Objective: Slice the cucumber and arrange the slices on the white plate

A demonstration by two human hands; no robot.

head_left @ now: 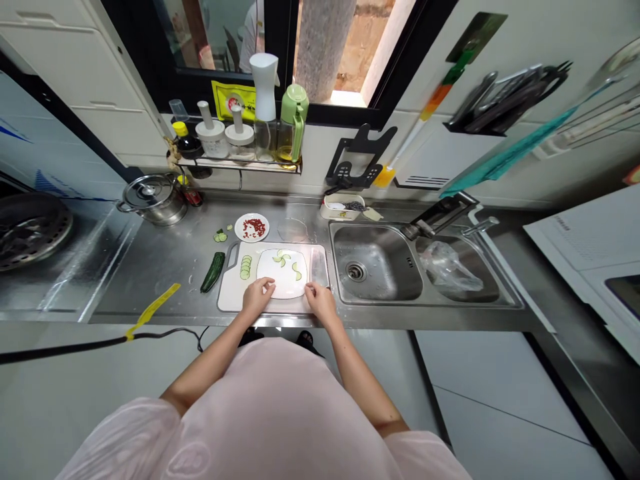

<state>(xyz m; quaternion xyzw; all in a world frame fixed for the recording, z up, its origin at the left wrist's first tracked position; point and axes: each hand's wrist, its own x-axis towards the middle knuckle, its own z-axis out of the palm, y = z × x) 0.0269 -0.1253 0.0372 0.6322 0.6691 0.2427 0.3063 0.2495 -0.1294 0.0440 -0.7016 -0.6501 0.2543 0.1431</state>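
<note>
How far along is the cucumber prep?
Done: cucumber slices lie on a white plate, and a row of slices sits on the cutting board. In hand: the left hand and right hand are at the plate's edge. Left: a dark green cucumber piece lies unsliced on the counter.

The left hand (257, 297) covers the near edge of the white plate (283, 273), hiding whatever lies beneath the fingers. The dark red pieces (253, 228) on the small plate (245, 237) at upper center are too small to identify. The left edge of the frame cuts off a gas burner grate (30, 230), the tools (505, 100) in the upper-right wall rack blur together, and the top edge cuts off a person (251, 40) beyond the window.
</note>
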